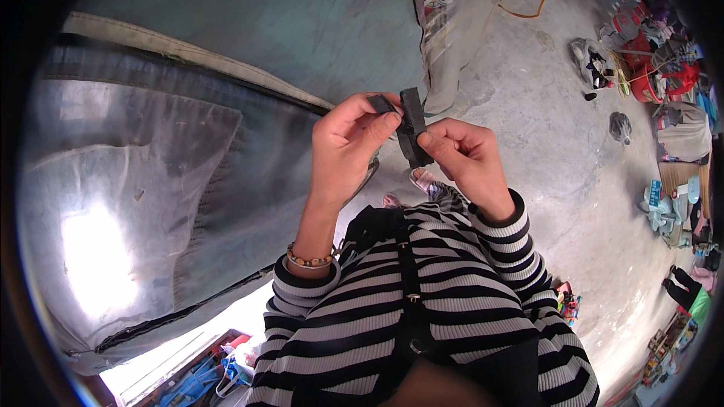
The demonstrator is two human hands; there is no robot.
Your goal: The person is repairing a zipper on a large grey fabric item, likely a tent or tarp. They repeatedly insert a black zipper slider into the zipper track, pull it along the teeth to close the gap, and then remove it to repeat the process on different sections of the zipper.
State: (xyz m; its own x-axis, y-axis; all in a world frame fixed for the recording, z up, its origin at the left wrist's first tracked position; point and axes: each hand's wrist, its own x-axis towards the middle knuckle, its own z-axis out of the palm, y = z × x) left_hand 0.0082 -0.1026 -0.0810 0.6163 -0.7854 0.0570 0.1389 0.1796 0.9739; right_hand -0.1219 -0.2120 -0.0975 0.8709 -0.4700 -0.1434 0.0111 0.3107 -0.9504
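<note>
Both of my hands are raised in front of my chest with a short black strip (413, 110) between them. My right hand (469, 152) pinches the strip's lower part between thumb and fingers. A second black end (382, 104) sticks out above the fingers of my left hand (350, 141), whose thumb and forefinger pinch beside the upright strip. Whether the two black parts are joined is hidden by the fingers. Close to my left hand hangs a green-grey fabric curtain (237, 5) with a clear plastic window panel (130, 181).
Beyond the hands lies a concrete floor (520, 118). A clear plastic sheet (464, 22) hangs at the curtain's edge. Along the right stand a plastic bag of bottles (593, 65), a red bucket (645, 85) and a light blue machine (662, 212). Blue hangers (195, 381) lie at lower left.
</note>
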